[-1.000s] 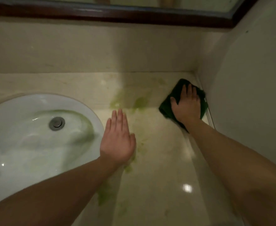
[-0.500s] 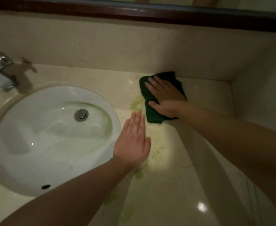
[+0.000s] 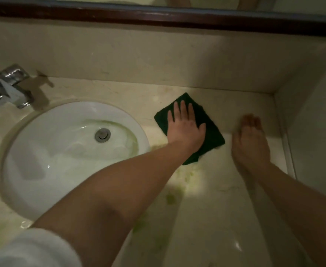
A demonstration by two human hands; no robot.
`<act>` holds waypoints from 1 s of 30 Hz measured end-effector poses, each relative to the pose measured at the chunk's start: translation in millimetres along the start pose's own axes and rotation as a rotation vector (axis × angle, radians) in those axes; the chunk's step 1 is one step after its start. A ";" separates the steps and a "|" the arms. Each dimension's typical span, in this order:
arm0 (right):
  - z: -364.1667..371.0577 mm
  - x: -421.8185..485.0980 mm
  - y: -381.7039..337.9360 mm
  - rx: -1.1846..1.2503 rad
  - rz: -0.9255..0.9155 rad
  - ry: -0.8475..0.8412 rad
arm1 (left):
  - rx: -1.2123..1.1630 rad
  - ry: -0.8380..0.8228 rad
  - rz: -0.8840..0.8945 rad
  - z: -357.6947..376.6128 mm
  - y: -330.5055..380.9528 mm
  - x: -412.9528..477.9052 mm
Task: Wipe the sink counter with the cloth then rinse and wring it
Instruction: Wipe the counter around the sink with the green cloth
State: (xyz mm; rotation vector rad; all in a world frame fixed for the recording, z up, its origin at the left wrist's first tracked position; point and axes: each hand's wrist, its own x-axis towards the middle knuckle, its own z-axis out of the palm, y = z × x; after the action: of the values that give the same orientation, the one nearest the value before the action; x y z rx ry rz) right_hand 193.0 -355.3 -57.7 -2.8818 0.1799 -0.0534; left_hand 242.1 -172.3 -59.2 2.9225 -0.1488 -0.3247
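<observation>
- Dark green cloth [image 3: 212, 130] lying flat on the counter [image 3: 206, 218], just right of the sink basin [image 3: 48, 157] – set cornerwise, one corner toward the back wall, long axis from upper left to lower right.
- Left hand [image 3: 185, 130] pressed palm-down on the cloth, fingers straight and slightly spread – flat contact only, no closing around the fabric.
- Right hand [image 3: 250, 139] just right of the cloth, blurred, fingers loosely extended, empty; contact with the counter cannot be told.
- Left forearm crossing the lower right rim of the basin and covering the cloth's lower left edge.
- Green smears [image 3: 171, 198] on the counter below the cloth and toward the near edge; green film also inside the basin around the drain [image 3: 102, 135].
- Chrome faucet [image 3: 8, 85] at far left behind the basin; dark mirror frame [image 3: 158, 16] above the backsplash; side wall closing off the counter at right.
- White sleeve [image 3: 29, 247] at lower left.
- Versus half a second ago: cloth then under the right hand, left hand flat on the counter beside the basin; now swapped to the left hand, right hand off the cloth and to its right. Cloth position nearly unchanged.
</observation>
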 end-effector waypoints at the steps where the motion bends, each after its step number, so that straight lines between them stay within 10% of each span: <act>1: 4.2 -5.2 8.2 -0.050 -0.032 -0.004 | 0.017 0.002 0.007 2.2 1.3 9.7; 8: 10.0 -5.0 16.9 -0.151 -0.087 -0.010 | 0.012 0.046 0.016 -5.2 -12.6 37.2; 19: 4.2 -1.3 18.7 -0.119 -0.067 -0.154 | 0.001 -0.021 0.189 41.3 32.0 -153.9; 30: 15.3 -133.7 29.2 -0.098 0.202 -0.029 | -0.003 0.077 0.166 18.8 5.5 -61.5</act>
State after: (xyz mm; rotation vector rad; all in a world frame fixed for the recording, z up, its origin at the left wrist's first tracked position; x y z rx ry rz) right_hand 57.8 -362.6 -82.6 -2.9425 0.4790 0.0351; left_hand 177.7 -173.7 -63.3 2.8894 -0.3759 -0.1852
